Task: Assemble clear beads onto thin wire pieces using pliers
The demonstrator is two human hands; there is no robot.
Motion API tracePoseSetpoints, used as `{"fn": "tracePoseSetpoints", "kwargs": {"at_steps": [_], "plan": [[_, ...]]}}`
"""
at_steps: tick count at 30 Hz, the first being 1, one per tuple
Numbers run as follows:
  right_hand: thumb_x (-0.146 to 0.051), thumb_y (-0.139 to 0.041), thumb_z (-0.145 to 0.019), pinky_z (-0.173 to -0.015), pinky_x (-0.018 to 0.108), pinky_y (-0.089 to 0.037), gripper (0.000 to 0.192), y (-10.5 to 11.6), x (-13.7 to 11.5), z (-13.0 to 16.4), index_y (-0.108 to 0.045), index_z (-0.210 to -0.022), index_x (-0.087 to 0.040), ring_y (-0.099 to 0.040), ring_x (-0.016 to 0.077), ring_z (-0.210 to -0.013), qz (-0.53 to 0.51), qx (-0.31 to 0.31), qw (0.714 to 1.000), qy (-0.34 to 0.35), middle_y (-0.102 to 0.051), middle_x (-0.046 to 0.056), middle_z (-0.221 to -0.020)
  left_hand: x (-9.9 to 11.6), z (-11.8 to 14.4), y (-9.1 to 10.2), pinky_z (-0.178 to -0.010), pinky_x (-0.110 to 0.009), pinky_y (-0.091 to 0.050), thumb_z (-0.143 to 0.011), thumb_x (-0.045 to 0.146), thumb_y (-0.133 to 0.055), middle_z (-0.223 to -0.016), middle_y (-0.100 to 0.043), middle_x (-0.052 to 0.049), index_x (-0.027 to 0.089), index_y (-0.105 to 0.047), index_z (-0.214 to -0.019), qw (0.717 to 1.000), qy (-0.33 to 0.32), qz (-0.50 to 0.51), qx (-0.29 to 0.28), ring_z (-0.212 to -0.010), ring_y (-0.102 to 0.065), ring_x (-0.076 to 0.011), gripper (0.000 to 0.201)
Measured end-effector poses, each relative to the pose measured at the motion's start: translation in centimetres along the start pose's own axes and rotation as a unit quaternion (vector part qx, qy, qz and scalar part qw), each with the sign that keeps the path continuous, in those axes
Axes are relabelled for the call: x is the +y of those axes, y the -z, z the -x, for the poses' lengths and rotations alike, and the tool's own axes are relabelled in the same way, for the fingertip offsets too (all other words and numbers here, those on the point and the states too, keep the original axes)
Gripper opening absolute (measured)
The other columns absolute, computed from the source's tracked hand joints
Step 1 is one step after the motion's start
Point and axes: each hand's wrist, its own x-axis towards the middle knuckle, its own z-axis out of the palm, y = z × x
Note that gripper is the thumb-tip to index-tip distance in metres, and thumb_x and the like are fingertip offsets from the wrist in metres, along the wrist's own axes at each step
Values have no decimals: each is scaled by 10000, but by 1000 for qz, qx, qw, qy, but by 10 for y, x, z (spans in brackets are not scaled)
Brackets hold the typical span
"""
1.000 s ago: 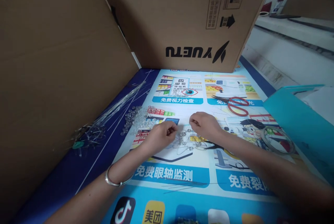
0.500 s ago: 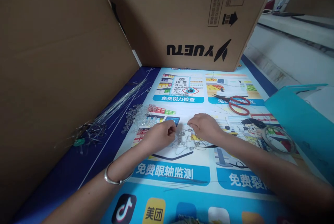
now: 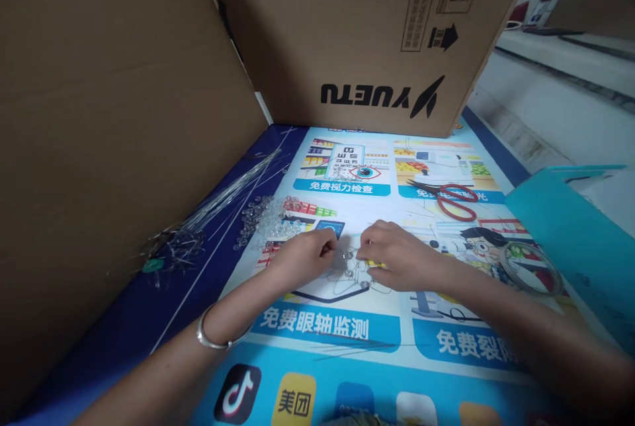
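Thin wire with several clear beads [image 3: 348, 272] lies in loops on the printed sheet between my hands. My left hand [image 3: 310, 254], with a silver bangle on the wrist, is closed in a pinch at the left edge of these loops; what its fingertips hold is too small to make out. Over the right side of the loops is my right hand [image 3: 394, 257], thumb and fingers apart, fingertips close to the wire. A heap of loose clear beads [image 3: 270, 221] sits just beyond my left hand.
Red-handled scissors [image 3: 454, 202] lie beyond my right hand, and a roll of wire or tape [image 3: 530, 268] to its right. Long thin wires [image 3: 233, 191] stretch along the left. Cardboard [image 3: 367, 36] walls the back and left; a turquoise folder [image 3: 570, 227] stands at right.
My right hand has parted its thumb and fingers and come slightly nearer over the beaded wire. My left hand keeps its pinch in nearly the same place.
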Motion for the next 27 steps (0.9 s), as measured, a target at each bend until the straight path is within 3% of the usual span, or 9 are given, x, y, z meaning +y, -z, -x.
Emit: {"fn": "tracePoseSetpoints", "kwargs": {"at_steps": [4, 10, 18, 27], "plan": [[-281, -494, -811, -810, 354, -328, 169, -4, -1, -3, -635, -811, -188, -428, 201, -904, 17, -22, 1000, 11, -544, 63, -896, 2, 0, 1, -512, -211, -271, -750, 174, -442, -641, -533, 17, 198, -526, -764, 1000, 5, 2, 0, -570, -470, -119, 88], [-363, -502, -819, -794, 350, -316, 233, -4, -2, -7, -636, -813, -172, -420, 210, -896, 71, -36, 996, 25, -553, 72, -862, 3, -1, -1, -510, -207, -276, -729, 152, -449, -634, -526, 21, 193, -520, -757, 1000, -4, 1, 19, -564, -460, -111, 88], [-243, -477, -812, -748, 342, -311, 177, -10, -13, -17, -606, -732, -151, -439, 192, -809, 131, -31, 989, 59, -579, 72, -781, 4, -2, -2, -505, -203, -299, -712, 136, -459, -633, -542, 22, 186, -533, -770, 999, -10, 14, 42, -555, -469, -108, 106], [-206, -393, -849, -735, 327, -351, 202, -18, -14, -12, -581, -843, -135, -503, 185, -782, 166, -5, 985, 41, -613, 82, -814, 4, -3, -4, -504, -201, -311, -715, 124, -455, -639, -534, 21, 187, -527, -759, 998, -25, 26, 56, -556, -463, -103, 106]]}}
